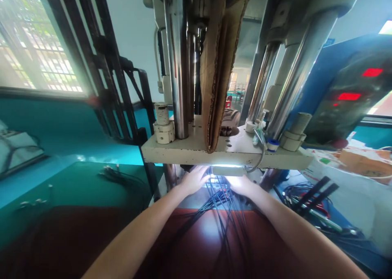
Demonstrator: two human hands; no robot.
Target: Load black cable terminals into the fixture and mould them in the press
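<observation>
Under the thick cream plate [190, 153] of an upright press, my left hand [195, 181] reaches in from the left, beside the upper ends of several thin black cables [219, 203]. My right hand [240, 185] reaches in on their other side, just below a bright lamp bar [229, 171]. The fingers of both hands are largely lost under the plate and in the glare, so any grip on the cables cannot be made out. The cables fan out toward me over a dark red table surface [208, 234].
Folded cardboard [214, 74] stands on the plate between metal columns [177, 66]. More cables lie on the green surface [82, 177] at left. At right are a blue control box [343, 87] with red displays, coiled cables and tools [318, 209], and a white sack [343, 185].
</observation>
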